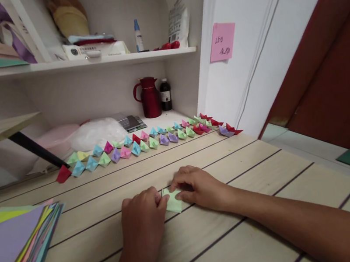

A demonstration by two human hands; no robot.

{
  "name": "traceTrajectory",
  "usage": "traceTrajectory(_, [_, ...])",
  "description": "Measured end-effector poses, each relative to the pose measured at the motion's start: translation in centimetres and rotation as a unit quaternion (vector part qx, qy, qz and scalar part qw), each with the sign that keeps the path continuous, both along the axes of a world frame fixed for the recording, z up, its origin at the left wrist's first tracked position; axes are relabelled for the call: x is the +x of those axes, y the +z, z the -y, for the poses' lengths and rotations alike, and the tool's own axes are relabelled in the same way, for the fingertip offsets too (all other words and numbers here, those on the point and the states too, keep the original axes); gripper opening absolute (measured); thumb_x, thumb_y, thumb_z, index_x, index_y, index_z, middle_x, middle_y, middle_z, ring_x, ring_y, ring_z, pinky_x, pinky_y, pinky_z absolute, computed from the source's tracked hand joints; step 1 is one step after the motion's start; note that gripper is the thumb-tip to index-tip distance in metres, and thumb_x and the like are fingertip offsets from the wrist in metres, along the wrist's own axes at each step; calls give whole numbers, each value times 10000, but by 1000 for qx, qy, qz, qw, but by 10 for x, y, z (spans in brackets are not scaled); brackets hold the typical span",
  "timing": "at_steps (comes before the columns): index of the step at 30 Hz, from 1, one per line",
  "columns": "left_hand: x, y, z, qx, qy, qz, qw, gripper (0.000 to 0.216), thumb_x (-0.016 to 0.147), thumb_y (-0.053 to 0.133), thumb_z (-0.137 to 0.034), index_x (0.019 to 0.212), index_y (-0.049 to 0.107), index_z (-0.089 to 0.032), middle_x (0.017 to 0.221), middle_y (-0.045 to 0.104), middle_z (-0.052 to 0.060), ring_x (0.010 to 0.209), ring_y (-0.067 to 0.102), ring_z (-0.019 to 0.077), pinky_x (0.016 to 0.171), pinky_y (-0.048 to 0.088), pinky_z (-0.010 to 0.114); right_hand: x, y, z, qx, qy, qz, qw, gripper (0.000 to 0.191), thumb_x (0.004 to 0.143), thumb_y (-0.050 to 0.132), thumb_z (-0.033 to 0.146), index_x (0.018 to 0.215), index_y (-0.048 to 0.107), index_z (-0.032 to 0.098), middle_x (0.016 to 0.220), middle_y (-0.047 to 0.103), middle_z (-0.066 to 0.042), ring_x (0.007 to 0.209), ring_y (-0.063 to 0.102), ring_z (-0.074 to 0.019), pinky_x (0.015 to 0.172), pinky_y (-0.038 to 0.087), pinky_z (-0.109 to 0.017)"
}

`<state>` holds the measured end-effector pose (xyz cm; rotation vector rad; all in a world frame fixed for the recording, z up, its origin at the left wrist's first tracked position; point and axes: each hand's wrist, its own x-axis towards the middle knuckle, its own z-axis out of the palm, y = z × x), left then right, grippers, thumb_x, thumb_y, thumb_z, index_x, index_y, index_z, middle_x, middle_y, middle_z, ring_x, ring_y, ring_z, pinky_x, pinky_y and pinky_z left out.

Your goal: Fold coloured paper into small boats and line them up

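Note:
A small folded piece of light green paper point(173, 200) lies on the wooden table point(261, 170) in front of me. My left hand point(142, 218) presses on its left edge with curled fingers. From the right, my right hand point(197, 187) pinches its top right part with fingers bent down onto it. Both hands touch the paper and partly hide it.
Rows of several small folded paper boats point(144, 144) in many colours line the table's far edge. A stack of coloured paper sheets point(14, 249) lies at the left. A red jug point(149, 97), a dark bottle point(165, 95) and a plastic bag point(99, 134) stand behind. A pink note point(222, 41) sticks to the wall.

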<state>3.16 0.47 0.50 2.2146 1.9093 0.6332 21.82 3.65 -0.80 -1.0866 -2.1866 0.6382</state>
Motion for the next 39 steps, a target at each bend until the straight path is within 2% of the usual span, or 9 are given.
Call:
traceTrajectory(3, [-3, -5, -3, 25, -24, -3, 999, 158, 791, 581, -271, 661, 514, -211, 739, 594, -5, 687, 550, 185, 687, 292, 319, 1, -1, 1, 21, 9, -6, 1000, 364, 722, 697, 85, 1033, 696, 275, 1054, 558, -42, 902, 550, -176, 786, 441, -299])
traceTrajectory(9, [-4, -11, -12, 28, -81, 55, 995, 102, 748, 569, -133, 723, 528, -223, 886, 560, 11, 838, 567, 198, 723, 376, 312, 2, 0, -4, 58, 83, 26, 995, 214, 790, 652, 78, 877, 741, 252, 909, 667, -36, 921, 574, -202, 874, 412, -360])
traceTrajectory(15, [-13, -3, -12, -4, -173, 23, 985, 127, 818, 527, -172, 800, 635, -235, 899, 630, 31, 904, 563, 220, 788, 386, 340, 13, 5, -10, 18, 136, 38, 990, 215, 796, 702, 164, 986, 734, 258, 1024, 675, -45, 992, 582, -204, 927, 405, -358])
traceTrajectory(17, [-16, -2, -12, -13, -192, 20, 981, 72, 817, 574, -225, 831, 645, -232, 925, 634, 37, 922, 559, 229, 796, 385, 348, 16, 8, -10, 10, 151, 43, 988, 256, 777, 736, 205, 1026, 718, 263, 1059, 665, -44, 1020, 575, -210, 953, 388, -370])
traceTrajectory(20, [-18, -2, -12, -16, -200, 20, 979, 167, 728, 719, -318, 854, 645, -238, 959, 639, 34, 951, 553, 251, 809, 376, 364, 16, 10, -11, 10, 150, 52, 987, 273, 765, 756, 243, 1032, 707, 256, 1031, 662, -45, 999, 571, -217, 939, 385, -380])
traceTrajectory(23, [-19, -3, -12, -17, -203, 30, 979, 249, 666, 781, -319, 866, 654, -243, 978, 647, 28, 963, 561, 253, 823, 377, 366, 13, 9, -12, 20, 138, 53, 989, 188, 797, 728, 251, 983, 715, 227, 909, 662, -41, 921, 574, -204, 889, 396, -360])
traceTrajectory(27, [-20, -5, -14, -23, -218, 41, 975, 168, 733, 735, -306, 881, 690, -240, 993, 663, 31, 969, 578, 237, 848, 399, 364, 13, 7, -13, 23, 136, 44, 989, 102, 842, 681, 248, 936, 710, 223, 849, 667, -23, 877, 568, -185, 873, 389, -338])
traceTrajectory(34, [-23, -7, -16, -20, -228, 37, 973, 129, 841, 637, -292, 905, 748, -276, 1063, 686, 18, 1020, 589, 216, 889, 427, 368, 15, 8, -14, 25, 147, 77, 986, 284, 767, 761, 362, 1007, 694, 227, 831, 606, -10, 866, 551, -176, 869, 385, -328])
traceTrajectory(39, [-22, -3, -14, -26, -228, 23, 973, 206, 886, 555, -252, 848, 754, -292, 1086, 688, -2, 1031, 590, 204, 898, 432, 369, 14, 8, -12, 22, 134, 79, 988, 237, 791, 742, 345, 986, 693, 220, 843, 616, -11, 896, 559, -178, 877, 383, -326])
